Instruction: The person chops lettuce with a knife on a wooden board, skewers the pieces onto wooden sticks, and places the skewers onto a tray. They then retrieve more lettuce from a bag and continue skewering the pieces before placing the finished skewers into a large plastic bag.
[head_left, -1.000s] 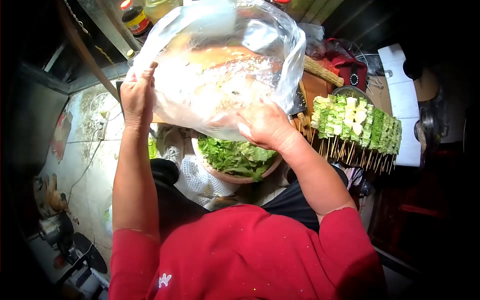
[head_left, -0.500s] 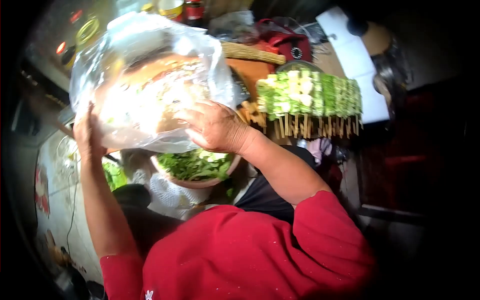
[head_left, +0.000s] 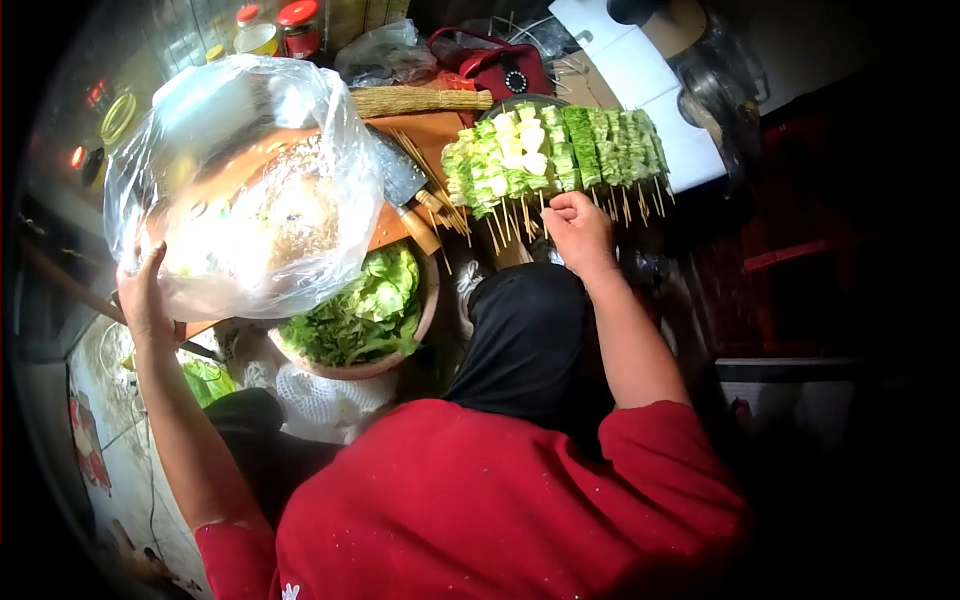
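Observation:
My left hand grips the lower left edge of a large clear plastic bag, which is spread wide over an orange board. My right hand has its fingers pinched at the sticks below a row of green vegetable skewers. Paler pieces sit on the skewers at the left of the row. Between the bag and the skewers lie a cleaver and loose wooden sticks. A bowl of leafy greens stands below the bag.
A straw brush lies behind the cleaver. Red-lidded jars stand at the back, with a red bag to their right. A white panel is behind the skewers. White netting lies below the bowl.
My right hand has left the plastic bag and moved right to the skewer sticks. My left hand still holds the bag. The view has shifted, uncovering the cleaver and more of the bowl.

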